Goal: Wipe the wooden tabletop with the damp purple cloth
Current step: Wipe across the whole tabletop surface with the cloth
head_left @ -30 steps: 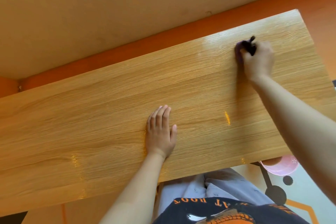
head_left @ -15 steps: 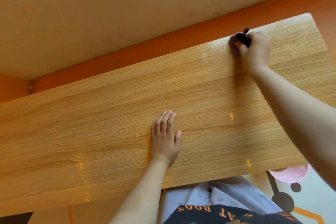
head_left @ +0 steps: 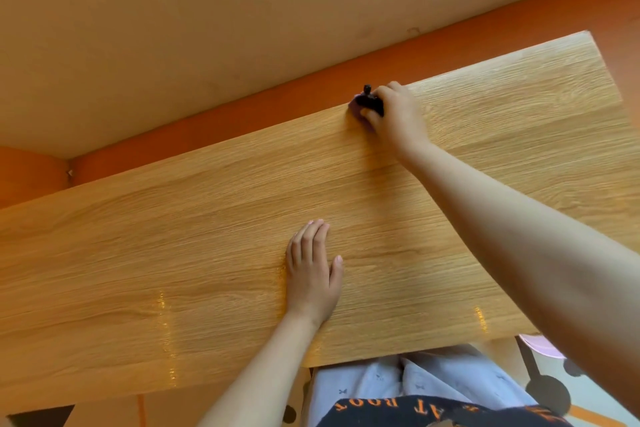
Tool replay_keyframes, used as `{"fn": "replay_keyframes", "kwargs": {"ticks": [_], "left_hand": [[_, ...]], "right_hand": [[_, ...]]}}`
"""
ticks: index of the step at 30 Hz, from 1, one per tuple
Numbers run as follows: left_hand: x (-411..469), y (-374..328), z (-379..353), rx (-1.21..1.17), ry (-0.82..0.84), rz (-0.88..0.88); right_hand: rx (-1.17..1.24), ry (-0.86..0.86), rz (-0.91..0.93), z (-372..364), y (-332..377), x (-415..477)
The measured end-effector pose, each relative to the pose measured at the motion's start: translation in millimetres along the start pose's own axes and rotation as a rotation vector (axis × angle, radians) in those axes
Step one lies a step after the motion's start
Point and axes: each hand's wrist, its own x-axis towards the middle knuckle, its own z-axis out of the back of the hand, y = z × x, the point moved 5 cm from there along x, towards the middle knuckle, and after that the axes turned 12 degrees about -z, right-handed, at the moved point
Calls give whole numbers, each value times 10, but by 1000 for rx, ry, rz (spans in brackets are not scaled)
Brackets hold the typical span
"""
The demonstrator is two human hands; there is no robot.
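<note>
Wooden tabletop (head_left: 207,253) spans the view below an orange wall band (head_left: 242,114). Near its front edge the left hand (head_left: 311,274) lies flat, fingers extended and together. At the far edge the right hand (head_left: 394,114) clenches the bunched purple cloth (head_left: 367,104) against the wood.
</note>
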Motion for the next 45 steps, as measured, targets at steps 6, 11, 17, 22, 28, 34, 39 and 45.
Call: {"fn": "replay_keyframes", "kwargs": {"ticks": [6,11,17,22,28,34,39,45], "left_hand": [[641,-535,19,-109,-110,-4],[1116,-758,-292,-27,-16,-59],[1134,-751,-372,47,-16,-63],[1127,-772,-357,53,-21,-61],[1143,-776,-360,55,-11,-46],[1163,-793,-341,56,-18,-50],[1158,-785,-351,53,-25,-60],[1159,-790,-345,53,-34,-84]], "right_hand": [[16,-102,-115,579,-550,268],[-53,-229,-263,1195,-1173,509],[-135,-268,-325,1628,-1575,677],[-77,-78,-120,1437,-1381,699],[-212,102,122,1396,-1223,752],[-221,230,242,1413,-1424,169],[-195,234,232,1491,-1571,-540],[-168,243,187,1552,-1766,-1252]]}}
